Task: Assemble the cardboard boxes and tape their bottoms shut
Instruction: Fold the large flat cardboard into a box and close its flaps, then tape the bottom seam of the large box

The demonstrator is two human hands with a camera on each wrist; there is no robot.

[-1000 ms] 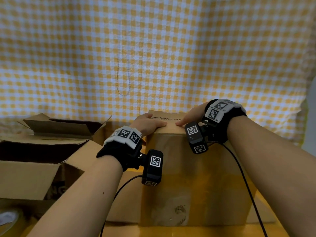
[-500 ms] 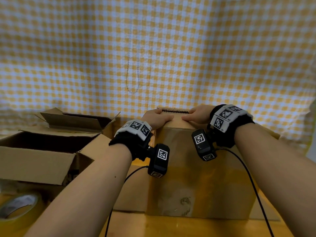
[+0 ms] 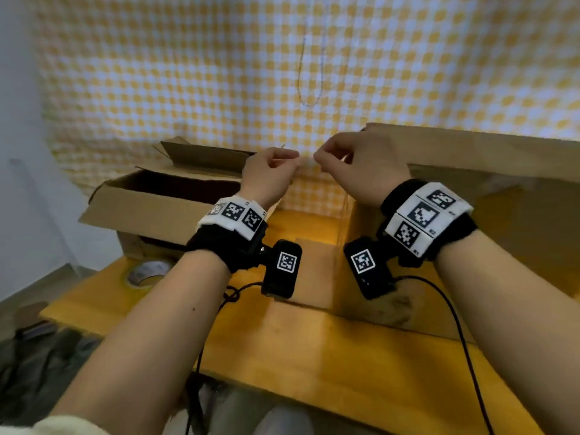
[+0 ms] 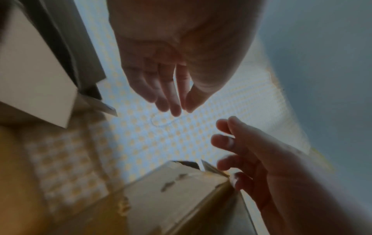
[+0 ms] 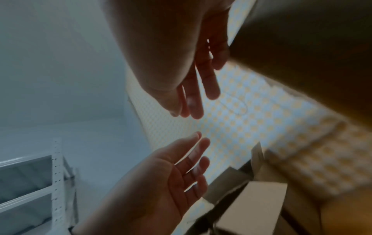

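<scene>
Fingers (image 4: pixel 175 105) of the left hand (image 3: pixel 270 175) and right hand (image 3: pixel 361 171) hang loose, tips close together in the air and nothing visibly held. They are above the gap between the open box (image 3: pixel 163 199) at left and the tall box (image 3: pixel 502 240) at right, touching neither. This looks like a pause before taping; the next move likely calls for a reach down to the tape roll (image 3: pixel 146 274) on the table (image 3: pixel 314 356), just beside the open box.
</scene>
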